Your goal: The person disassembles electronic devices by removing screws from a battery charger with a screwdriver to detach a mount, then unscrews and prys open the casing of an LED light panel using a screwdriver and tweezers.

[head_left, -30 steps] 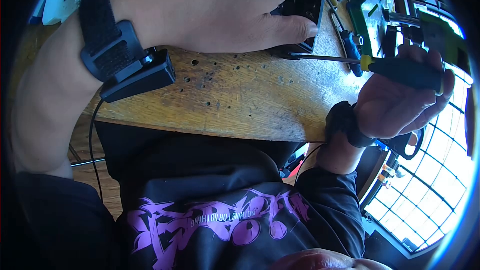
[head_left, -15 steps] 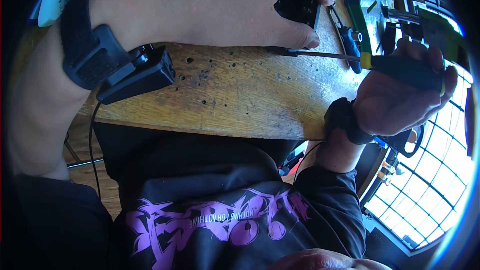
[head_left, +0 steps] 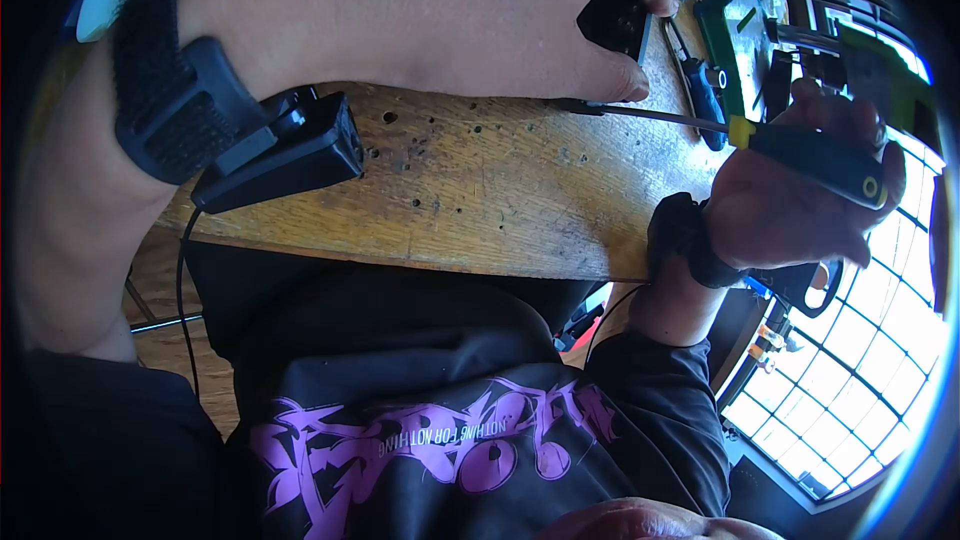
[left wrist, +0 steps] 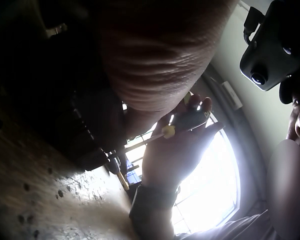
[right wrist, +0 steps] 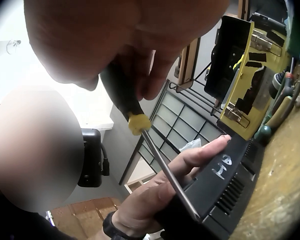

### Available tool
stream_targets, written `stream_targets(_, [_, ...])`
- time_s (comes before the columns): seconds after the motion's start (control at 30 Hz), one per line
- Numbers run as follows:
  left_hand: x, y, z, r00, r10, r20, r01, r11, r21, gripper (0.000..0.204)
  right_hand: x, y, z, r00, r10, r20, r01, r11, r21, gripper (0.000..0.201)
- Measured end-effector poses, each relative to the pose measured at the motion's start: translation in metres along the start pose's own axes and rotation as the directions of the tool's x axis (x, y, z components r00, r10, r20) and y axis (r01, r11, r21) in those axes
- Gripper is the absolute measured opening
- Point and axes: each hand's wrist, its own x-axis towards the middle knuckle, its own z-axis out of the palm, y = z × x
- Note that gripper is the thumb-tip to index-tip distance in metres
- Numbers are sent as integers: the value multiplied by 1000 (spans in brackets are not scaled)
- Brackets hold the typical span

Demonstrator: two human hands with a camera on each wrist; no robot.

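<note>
My left hand (head_left: 480, 30) spans a black plastic case (head_left: 612, 25), thumb on the near side and fingers over the far side. Vent slots and white hand-written marks show on the case (right wrist: 217, 182) in the right wrist view. My right hand (head_left: 765, 215) holds a screwdriver (head_left: 815, 162) with a dark green handle and yellow collar, the handle lying across its curled fingers and the thumb lifted off. The steel shaft (right wrist: 162, 162) points at the case, its tip right at the edge beside the vents.
The wooden bench (head_left: 450, 180) is worn and dotted with small holes. A blue-handled tool (head_left: 704, 105) and a green-edged board (head_left: 715, 45) lie beyond the case. A yellow-and-black toolbox (right wrist: 247, 85) stands behind. A gridded window (head_left: 840, 360) is at the right.
The left hand first slid a little left, then back right with the case. My right thumb has come off the handle, and the screwdriver has tilted so its butt end shows.
</note>
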Motion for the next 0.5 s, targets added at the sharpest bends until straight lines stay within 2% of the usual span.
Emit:
stream_targets(0.07, [-1, 3, -3, 997, -59, 43, 61, 997, -42, 48, 0, 15, -9, 978, -201, -58, 209, 950, 233, 58])
stream_targets(0.1, [-1, 2, -3, 998, -55, 43, 57, 997, -48, 48, -2, 12, -10, 978, -201, -55, 208, 949, 235, 58])
stream_targets(0.17, [-1, -2, 1, 998, -54, 40, 56, 997, -52, 47, -4, 3, -8, 985, -94, -142, 68, 981, -179, 56])
stream_targets(0.23, [-2, -11, 7, 996, 70, -52, -72, 997, -24, 46, 0, -1, -1, 990, -93, -107, 72, 980, -184, 55])
stream_targets(0.33, [-1, -12, 7, 995, 82, -55, -86, 994, -73, 47, 6, -6, 15, 996, -59, -70, 45, 981, -187, 48])
stream_targets(0.4, [-3, -8, 5, 997, 54, -46, -58, 996, -74, 47, 6, -5, 14, 998, -24, -66, 11, 982, -187, 42])
stream_targets(0.47, [-3, -4, 4, 999, 23, -39, -26, 997, -75, 47, 7, 3, -1, 989, -142, 41, 144, 988, -48, 37])
stream_targets(0.5, [-2, -2, 4, 1000, -23, -20, 21, 996, -90, 49, 7, 4, -14, 989, -142, 42, 144, 989, -46, 37])
